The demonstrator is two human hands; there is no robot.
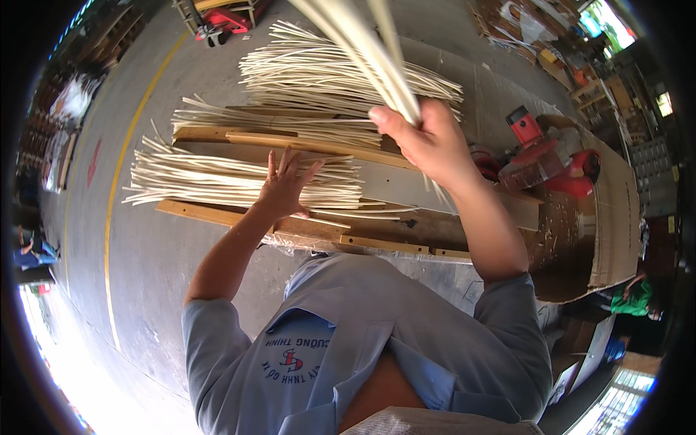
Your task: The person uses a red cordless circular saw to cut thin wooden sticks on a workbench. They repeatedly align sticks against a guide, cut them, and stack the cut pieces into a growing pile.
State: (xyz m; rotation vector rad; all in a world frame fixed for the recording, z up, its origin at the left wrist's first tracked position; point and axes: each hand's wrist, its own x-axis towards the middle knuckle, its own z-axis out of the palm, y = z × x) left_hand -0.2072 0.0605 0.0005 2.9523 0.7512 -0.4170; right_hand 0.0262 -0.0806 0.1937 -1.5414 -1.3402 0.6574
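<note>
My right hand (433, 145) is closed round a bundle of thin pale cane-like rods (377, 69), raised over the worktable. The bundle's upper end is smeared by motion and runs out of view at the top. Fingers spread, my left hand (281, 187) rests on the nearest pile of pale rods (192, 177), which lies lengthwise between wooden strips. Behind it is a thinner pile of rods (319, 129). A bigger stack of rods (290, 69) lies farther back.
Wooden strips (199, 212) edge the near pile, and a flat pale board (406, 190) extends to its right. A red power saw (540, 159) stands at the right beside a cardboard sheet (616, 217). Far left is a red pallet jack (228, 22). Someone in green (634, 297) is at far right.
</note>
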